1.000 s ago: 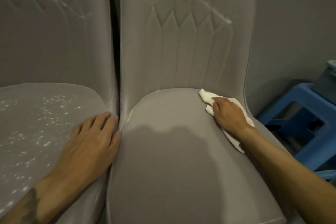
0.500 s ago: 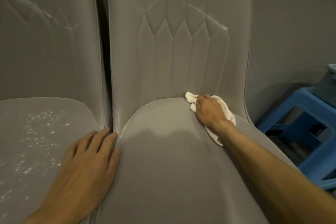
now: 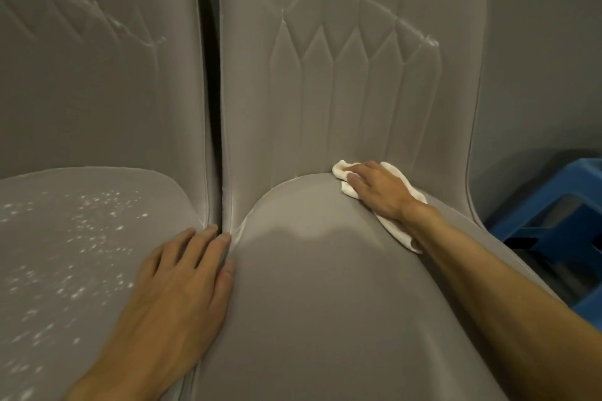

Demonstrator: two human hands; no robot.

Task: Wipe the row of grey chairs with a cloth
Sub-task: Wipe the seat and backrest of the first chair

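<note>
Two grey upholstered chairs stand side by side. On the right chair (image 3: 325, 303), my right hand (image 3: 378, 192) presses a white cloth (image 3: 399, 231) flat onto the seat, at the crease where seat meets backrest. The cloth shows at my fingertips and trails back under my wrist. My left hand (image 3: 182, 280) rests flat, fingers straight, on the right edge of the left chair (image 3: 81, 254), at the gap between the two seats. The left chair's seat is speckled with white spots.
A blue plastic stool (image 3: 553, 221) stands to the right of the right chair, against a grey wall (image 3: 537, 42). A narrow dark gap (image 3: 211, 107) separates the two backrests.
My right hand has slid the cloth leftward and back along the seat, up to the crease under the backrest. My left hand has stayed at the gap between the seats.
</note>
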